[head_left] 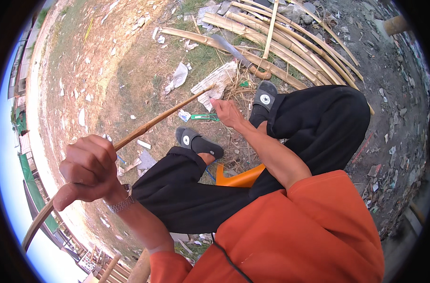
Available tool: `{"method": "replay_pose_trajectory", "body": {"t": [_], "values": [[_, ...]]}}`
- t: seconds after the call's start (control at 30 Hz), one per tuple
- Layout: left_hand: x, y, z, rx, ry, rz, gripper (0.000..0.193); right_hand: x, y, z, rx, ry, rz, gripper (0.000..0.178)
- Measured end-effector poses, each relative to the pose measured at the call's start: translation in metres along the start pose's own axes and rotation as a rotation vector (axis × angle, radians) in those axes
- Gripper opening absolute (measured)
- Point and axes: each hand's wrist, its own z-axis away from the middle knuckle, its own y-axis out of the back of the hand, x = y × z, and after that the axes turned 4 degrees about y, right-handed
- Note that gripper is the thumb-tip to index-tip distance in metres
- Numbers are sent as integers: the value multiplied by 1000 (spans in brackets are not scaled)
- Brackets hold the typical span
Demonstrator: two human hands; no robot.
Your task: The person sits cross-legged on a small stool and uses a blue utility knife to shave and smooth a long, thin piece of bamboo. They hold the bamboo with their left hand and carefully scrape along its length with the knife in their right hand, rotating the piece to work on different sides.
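My left hand [90,170] is wrapped round a long, thin bamboo stick [149,125], which runs from the lower left up toward the middle. Just below the stick's far tip is my right hand [228,113], its fingers closed in a pinch; anything between them is too small to make out. A pale, rough wood block [219,80] lies on the ground beyond that tip. Behind the block rests a machete [234,49] with a curved wooden handle. A green object with a long slot [204,117], like a cutter, lies beside my right hand.
Split bamboo strips [281,45] are piled at the far right. My sandalled feet [196,141] are planted apart on dry, littered ground. Part of an orange plastic seat [238,178] shows under my legs. Wooden poles [111,268] stand at the lower left.
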Motion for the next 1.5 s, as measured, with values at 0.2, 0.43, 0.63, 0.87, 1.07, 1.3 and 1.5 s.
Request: {"method": "replay_pose_trajectory", "body": {"t": [0.2, 0.43, 0.63, 0.87, 1.07, 1.3, 1.5], "values": [[-2, -4, -2, 12, -2, 4, 63, 0, 5, -20, -19, -200, 211, 62], [-6, -10, -8, -62, -5, 21, 63, 49, 3, -32, -23, -397, 404, 62], [3, -2, 0, 15, 17, -43, 63, 50, 9, -8, 17, -375, 250, 61], [0, -1, -3, 25, -15, -61, 64, -2, -11, -5, 93, -75, 52, 54], [2, -4, 2, -5, -25, -52, 65, -10, 6, -3, -73, -89, 78, 58], [0, -10, 2, -56, -9, -27, 67, 4, 14, -13, -123, -300, 402, 61], [3, 2, 3, 14, -8, -70, 66, 38, 18, 6, -6, -296, 238, 59]]}}
